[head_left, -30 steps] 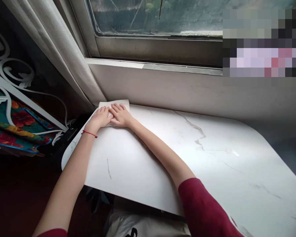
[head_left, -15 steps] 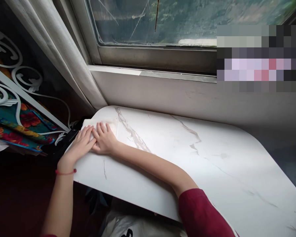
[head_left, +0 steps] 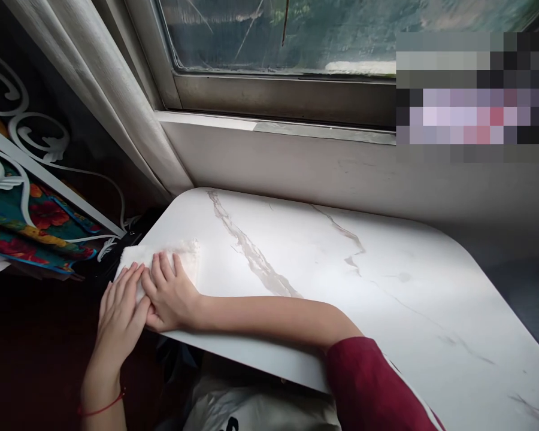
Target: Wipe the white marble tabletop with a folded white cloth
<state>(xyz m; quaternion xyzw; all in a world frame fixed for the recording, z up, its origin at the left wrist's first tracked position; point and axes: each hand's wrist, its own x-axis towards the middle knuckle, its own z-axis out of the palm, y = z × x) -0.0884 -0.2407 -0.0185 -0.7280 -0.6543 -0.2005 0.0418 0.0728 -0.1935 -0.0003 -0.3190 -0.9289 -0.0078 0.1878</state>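
A white cloth (head_left: 186,258) lies flat at the left end of the white marble-patterned tabletop (head_left: 269,251). My right hand (head_left: 170,293) presses down on it, palm down with fingers stretched out. Beside it, touching it at the thumb, my left hand (head_left: 121,305) lies over the cloth's left edge at the table's side, its fingers straight and close together. Part of the cloth is hidden beneath both hands. A red string bracelet (head_left: 103,410) circles my left wrist.
A window (head_left: 278,42) and its sill are behind the table, with a pale curtain (head_left: 103,90) at the left. White scrolled metalwork (head_left: 49,152) and floral fabric (head_left: 49,221) stand left of the table. A pale bag-like item (head_left: 260,410) lies below the front edge.
Both hands have slid the cloth toward me and a little left, from the far left corner to the near left edge. The view has shifted slightly.
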